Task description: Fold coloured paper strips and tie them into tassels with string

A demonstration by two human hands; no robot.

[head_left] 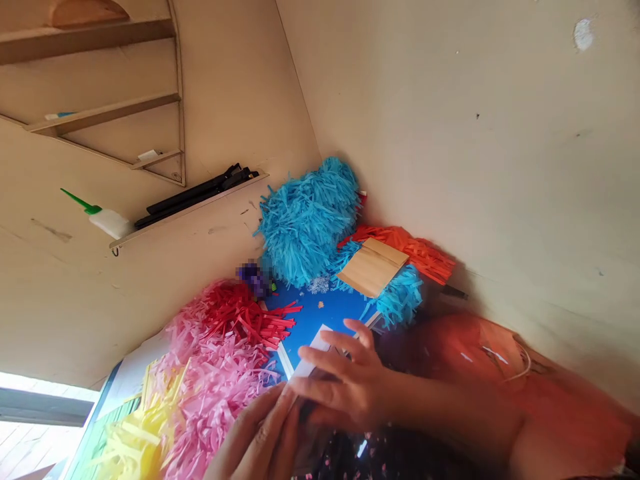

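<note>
In the lower middle, a narrow piece of white paper (318, 340), which looks folded, lies between my hands over the blue surface. My left hand (260, 437) pinches its near end with fingers pressed together. Across the paper reaches my right hand (353, 377), fingers spread and touching its upper side; the thumb is mostly hidden. Beyond my hands is a blue board or tabletop (305, 310) with small paper scraps on it. To the left lie pink fringed paper (225, 400) and red fringed paper (235, 313).
A big blue fringe bundle (313, 223) stands in the corner. A tan card (375, 267) rests on more blue fringe, beside orange fringe (415, 250). Yellow fringe (143, 427) lies front left. A wall ledge (190, 210) bears a glue bottle (111, 223) and black items. An orange bag-like thing (480, 353) is at right.
</note>
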